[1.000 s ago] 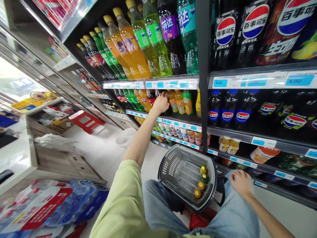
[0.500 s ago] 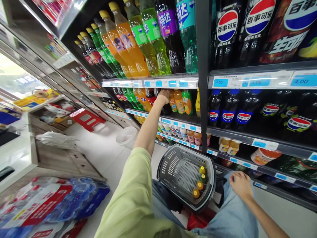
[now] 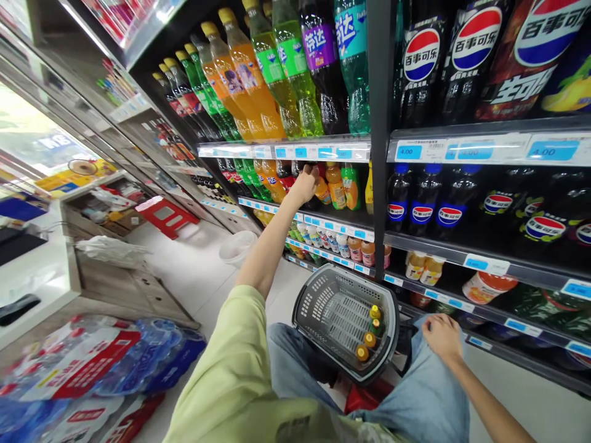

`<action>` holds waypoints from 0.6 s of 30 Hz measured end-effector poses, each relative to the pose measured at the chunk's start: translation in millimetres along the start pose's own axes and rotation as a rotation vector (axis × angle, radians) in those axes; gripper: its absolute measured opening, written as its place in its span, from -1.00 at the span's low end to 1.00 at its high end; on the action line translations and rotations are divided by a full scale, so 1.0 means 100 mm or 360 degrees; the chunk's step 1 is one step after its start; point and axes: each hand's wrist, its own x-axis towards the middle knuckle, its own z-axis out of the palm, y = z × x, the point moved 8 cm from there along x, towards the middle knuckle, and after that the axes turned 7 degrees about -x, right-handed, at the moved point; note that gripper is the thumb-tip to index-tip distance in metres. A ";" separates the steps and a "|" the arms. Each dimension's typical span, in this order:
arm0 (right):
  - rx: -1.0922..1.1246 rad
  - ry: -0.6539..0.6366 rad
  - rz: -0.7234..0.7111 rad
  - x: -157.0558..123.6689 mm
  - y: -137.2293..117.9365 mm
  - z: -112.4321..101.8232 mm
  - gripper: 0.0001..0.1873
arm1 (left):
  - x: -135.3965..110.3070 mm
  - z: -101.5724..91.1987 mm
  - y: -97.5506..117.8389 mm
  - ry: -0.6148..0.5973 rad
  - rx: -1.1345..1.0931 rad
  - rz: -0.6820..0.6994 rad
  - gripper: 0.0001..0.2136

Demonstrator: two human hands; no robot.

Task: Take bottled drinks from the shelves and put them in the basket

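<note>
My left hand reaches up to the second shelf of a drinks rack. Its fingers curl round a small orange bottle standing beside other small juice bottles. My right hand rests on my right knee, fingers bent down against the jeans, holding nothing I can see. Between my knees sits a grey shopping basket with several yellow-capped bottles lying along its right side.
Tall soda bottles fill the top shelf, dark cola bottles the right bay. A black upright post divides the rack. Shrink-wrapped water packs lie on the floor at left, with a wooden counter and red stool beyond.
My left hand has slid slightly right along the second shelf and closed on the small orange bottle. The basket and my right hand have barely shifted with the camera.
</note>
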 end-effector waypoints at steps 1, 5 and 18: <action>0.0008 0.0011 -0.0001 0.00 0.00 0.00 -0.68 | -0.08 0.00 0.02 0.0005 -0.0014 -0.0030 -0.63; 0.0033 0.0024 -0.0003 0.02 0.01 -0.01 -0.68 | -0.38 0.06 0.10 0.0040 -0.0085 -0.0111 -0.71; -0.0011 0.0019 0.0030 0.07 0.04 0.03 -0.65 | -0.64 0.01 0.05 0.0358 -0.0422 -0.0076 -0.84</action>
